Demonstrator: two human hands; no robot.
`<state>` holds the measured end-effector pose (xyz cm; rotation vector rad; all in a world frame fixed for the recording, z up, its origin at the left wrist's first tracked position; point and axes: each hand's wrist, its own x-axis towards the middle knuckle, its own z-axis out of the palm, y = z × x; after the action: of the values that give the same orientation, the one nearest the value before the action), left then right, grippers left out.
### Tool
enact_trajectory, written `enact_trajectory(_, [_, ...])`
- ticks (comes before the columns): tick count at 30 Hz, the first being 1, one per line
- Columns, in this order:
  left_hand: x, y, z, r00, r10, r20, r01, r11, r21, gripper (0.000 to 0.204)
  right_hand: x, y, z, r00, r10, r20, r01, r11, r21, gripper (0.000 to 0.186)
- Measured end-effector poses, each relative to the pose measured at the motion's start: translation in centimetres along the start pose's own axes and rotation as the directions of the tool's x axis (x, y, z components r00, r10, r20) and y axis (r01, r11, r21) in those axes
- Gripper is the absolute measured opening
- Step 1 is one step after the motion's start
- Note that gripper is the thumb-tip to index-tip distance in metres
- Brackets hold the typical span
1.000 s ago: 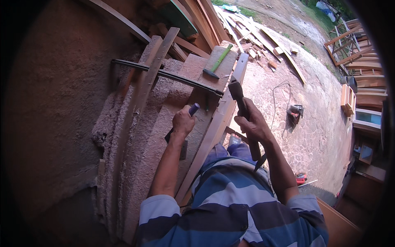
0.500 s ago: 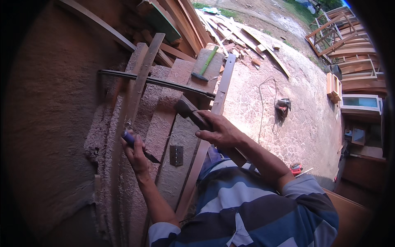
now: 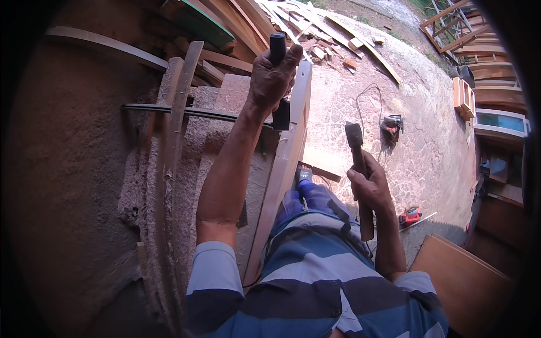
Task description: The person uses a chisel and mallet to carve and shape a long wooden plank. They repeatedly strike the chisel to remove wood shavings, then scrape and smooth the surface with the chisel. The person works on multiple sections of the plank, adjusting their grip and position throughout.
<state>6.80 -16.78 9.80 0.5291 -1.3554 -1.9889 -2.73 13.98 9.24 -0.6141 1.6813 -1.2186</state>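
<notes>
Chisel [image 3: 277, 49] in clenched left hand [image 3: 270, 81] near beam [image 3: 283, 163] edge, hammer [image 3: 359, 159] in clenched right hand [image 3: 373, 186] beside roomy floor [image 3: 431, 169]

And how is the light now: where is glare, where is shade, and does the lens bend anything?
Head view: floor sunlit, with pale glare; brown surface at left shaded; tool in the right hand dark against the floor; upper-left board bowed, probably by the lens.

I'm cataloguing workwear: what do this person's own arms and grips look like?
The left grip and right grip wear no gloves, and no watch shows on either wrist. Both forearms are bare below short sleeves: the left sleeve and the right sleeve each end in a pale grey band with a dark band above it.
</notes>
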Motion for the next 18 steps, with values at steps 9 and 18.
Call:
enact_trajectory(9, [2.4,-4.7,0.0,0.983,-0.181,-0.01,0.182,0.983,0.008,0.037,0.7,3.0,-3.1,0.974,0.216,-0.07,-0.213,0.976,0.051,0.055])
enact_trajectory(18, [2.4,-4.3,1.0,0.99,-0.088,0.107,0.071,0.986,0.149,0.037,2.8,2.5,-3.0,0.973,0.228,-0.039,-0.227,0.973,0.032,0.053])
